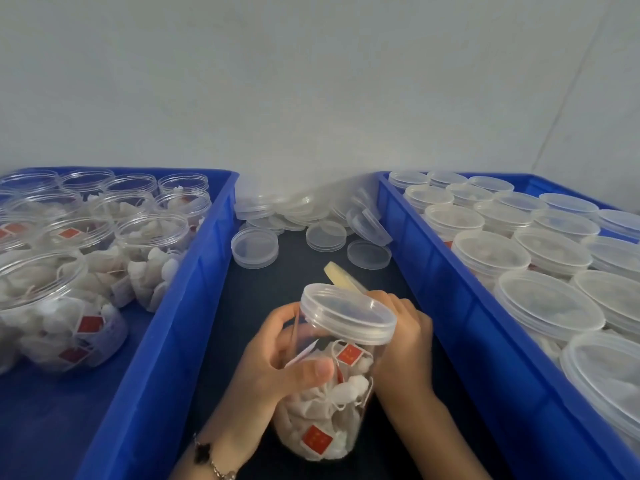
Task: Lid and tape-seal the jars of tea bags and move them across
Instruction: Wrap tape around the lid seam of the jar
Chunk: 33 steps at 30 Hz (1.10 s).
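A clear jar (pixel 332 403) full of white tea bags with red tags is held tilted above the dark table, a translucent lid (pixel 348 315) on its mouth. My left hand (pixel 277 362) grips the jar's side, thumb across the front. My right hand (pixel 405 337) is behind the jar just under the lid and holds a yellowish tape roll (pixel 341 277) that sticks up behind the lid. Several open jars of tea bags (pixel 69 306) fill the left blue bin (pixel 180 323). Several lidded jars (pixel 547 303) stand in the right blue bin (pixel 460 306).
A heap of loose translucent lids (pixel 254 247) lies on the dark table (pixel 277 282) between the two bins, against the pale wall. A bracelet is on my left wrist.
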Motion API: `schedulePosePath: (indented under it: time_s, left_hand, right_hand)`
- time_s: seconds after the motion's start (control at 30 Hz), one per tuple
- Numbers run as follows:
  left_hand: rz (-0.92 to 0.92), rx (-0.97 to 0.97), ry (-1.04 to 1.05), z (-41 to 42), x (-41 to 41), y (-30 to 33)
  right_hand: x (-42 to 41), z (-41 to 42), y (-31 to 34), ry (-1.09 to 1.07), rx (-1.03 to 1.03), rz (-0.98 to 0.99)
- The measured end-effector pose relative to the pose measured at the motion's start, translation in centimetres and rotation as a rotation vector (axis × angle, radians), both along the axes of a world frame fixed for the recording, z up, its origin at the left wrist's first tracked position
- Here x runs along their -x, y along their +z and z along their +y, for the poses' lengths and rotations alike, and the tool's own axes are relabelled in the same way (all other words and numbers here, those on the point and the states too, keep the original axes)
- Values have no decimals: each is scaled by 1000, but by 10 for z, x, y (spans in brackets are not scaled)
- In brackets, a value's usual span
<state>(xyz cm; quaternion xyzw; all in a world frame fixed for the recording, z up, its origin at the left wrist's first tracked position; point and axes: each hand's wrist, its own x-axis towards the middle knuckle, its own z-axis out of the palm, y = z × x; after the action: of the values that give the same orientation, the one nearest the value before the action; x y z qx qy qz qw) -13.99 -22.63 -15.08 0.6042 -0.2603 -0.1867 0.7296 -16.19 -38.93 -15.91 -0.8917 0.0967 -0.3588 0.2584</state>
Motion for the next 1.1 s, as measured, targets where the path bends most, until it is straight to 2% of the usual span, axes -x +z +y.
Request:
schedulePosePath:
  time_s: [0.1, 0.3, 0.4, 0.47, 0.53, 0.6, 0.73, 0.8, 0.93, 1.1]
  left_hand:
    - [13, -21, 3, -1, -1, -1]
    - [-86, -72, 346, -4, -5, -8]
    - [-225, -69, 471, -7, -2, -10]
    - [-380, -65, 598, -12, 2, -12]
    - [-581, -133, 753, -17, 7, -10]
    - [-700, -199, 806, -20, 10, -13]
    - [-527, -247, 672, -23, 16, -11]
    - [-506, -273, 653, -26, 14, -11]
    - [-360, -165, 627, -28, 10, -10]
    - [-301, -150, 674, -23, 11, -9]
  right_hand:
    - [2, -1, 3, -77, 17, 43]
    - [1, 1, 1, -152, 11, 56]
    - [0, 0, 2, -197, 7, 43]
    - [-1, 2, 3, -204, -13, 45]
    - [-1, 4, 2, -207, -11, 41]
    - [-1, 5, 1, -209, -13, 44]
    - [1, 8, 1, -222, 9, 64]
    - [1, 12, 1, -211, 43, 60]
    - [2, 18, 0, -166, 112, 66]
    - [2, 7, 0, -150, 261, -79]
